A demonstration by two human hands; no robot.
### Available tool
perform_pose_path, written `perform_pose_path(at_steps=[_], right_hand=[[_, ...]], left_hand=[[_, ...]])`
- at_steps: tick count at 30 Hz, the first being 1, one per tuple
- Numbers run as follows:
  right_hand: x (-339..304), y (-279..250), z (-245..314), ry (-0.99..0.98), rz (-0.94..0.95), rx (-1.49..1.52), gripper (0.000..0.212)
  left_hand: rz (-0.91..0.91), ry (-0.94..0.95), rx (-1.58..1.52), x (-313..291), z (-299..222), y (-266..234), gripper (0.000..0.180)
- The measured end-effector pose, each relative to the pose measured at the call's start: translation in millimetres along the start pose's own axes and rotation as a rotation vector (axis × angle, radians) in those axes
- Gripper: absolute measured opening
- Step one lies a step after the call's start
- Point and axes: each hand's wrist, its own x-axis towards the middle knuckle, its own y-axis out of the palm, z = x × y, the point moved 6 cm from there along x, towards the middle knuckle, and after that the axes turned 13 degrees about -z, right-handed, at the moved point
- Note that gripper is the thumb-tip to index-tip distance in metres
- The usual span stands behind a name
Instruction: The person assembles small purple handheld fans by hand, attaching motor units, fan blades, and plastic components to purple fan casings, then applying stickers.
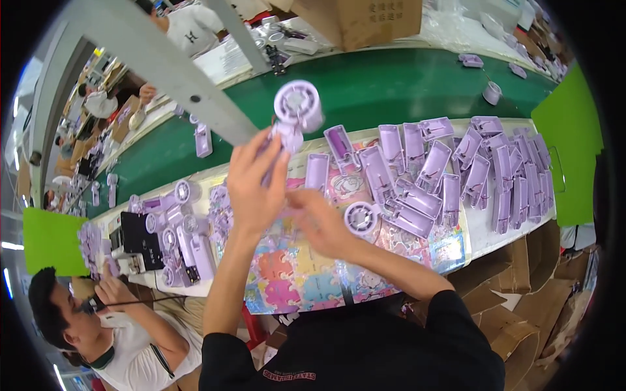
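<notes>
My left hand (254,186) is closed around the lower part of a lilac handheld fan (298,104), lifted above the table with its round grille end up and away from me. Part of the fan is hidden behind my fingers. Close beside it, lower and to the right, my right hand (323,228) is smeared by motion, so whether its fingers grip anything does not show. Just right of that hand another lilac fan (362,218) lies on the colourful table mat (313,280). Several open lilac handle shells (378,171) lie farther right.
A green conveyor belt (385,85) runs behind the table, carrying a few lilac parts. Assembled lilac fans (202,254) and a black box (141,241) stand at left, near a seated co-worker (137,339). A grey metal post (176,78) slants across. Cardboard boxes (515,274) lie at lower right.
</notes>
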Motion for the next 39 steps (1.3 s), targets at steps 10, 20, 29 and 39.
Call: perform_pose_path(at_steps=[10, 20, 29, 39], right_hand=[[-17, -22, 67, 0.506, 0.081, 0.25, 0.06], [-116, -63, 66, 0.665, -0.274, -0.021, 0.04], [-143, -62, 54, 0.851, -0.426, 0.155, 0.032], [-160, -27, 91, 1.366, -0.465, 0.675, 0.042]], left_hand=[[0.184, 0.239, 0.101, -119, -65, -96, 0.032], [0.371, -0.029, -0.064, -197, -58, -72, 0.047], [0.344, -0.059, -0.138, -180, -76, -71, 0.053], [0.11, 0.314, -0.194, -175, -110, -89, 0.03]])
